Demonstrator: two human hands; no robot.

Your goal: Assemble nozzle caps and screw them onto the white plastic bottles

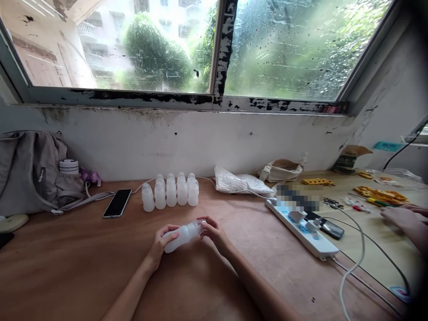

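A translucent white plastic bottle (pixel 180 238) lies tilted between my two hands, just above the brown tabletop. My left hand (pixel 158 243) is closed around its lower end, with the thumb along the side. At the other end, the fingers of my right hand (pixel 214 232) pinch the clear neck or cap; which of the two I cannot tell. Beyond my hands, several similar bottles (pixel 171 191) stand upright in a cluster near the wall.
To the left are a phone (pixel 117 203) and a grey backpack (pixel 30 174). A white plastic package (pixel 234 180) rests by the wall. On the right lie a power strip (pixel 304 232) with cables and yellow parts (pixel 381 194), near another person's hand (pixel 406 223).
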